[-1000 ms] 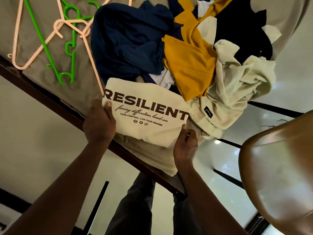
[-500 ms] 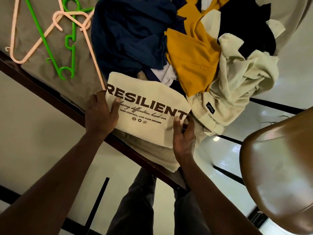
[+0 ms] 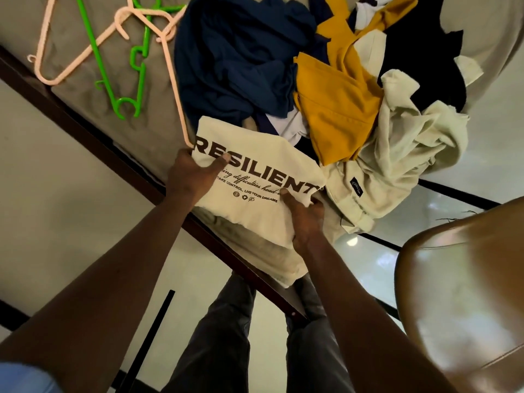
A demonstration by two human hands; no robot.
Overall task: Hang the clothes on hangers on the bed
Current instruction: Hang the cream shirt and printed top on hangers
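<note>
Cream RESILIENT T-shirt (image 3: 255, 177): folded, at the near edge of the bed (image 3: 158, 103), just beside a heap of clothes (image 3: 337, 109) in navy, mustard, black and cream. Left hand (image 3: 192, 177) grips its left edge, thumb across the print; right hand (image 3: 304, 219) holds its right edge. Pink hanger (image 3: 175, 80) and green hangers (image 3: 141, 80): loose on the bed, to the left.

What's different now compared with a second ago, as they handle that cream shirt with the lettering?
Both hands have tightened on the cream shirt. The left hand now grips its left edge, thumb laid across the first letters. The right hand has slid up to the right end of the print and curls round the fold. The hangers and the clothes pile lie as before.
</note>
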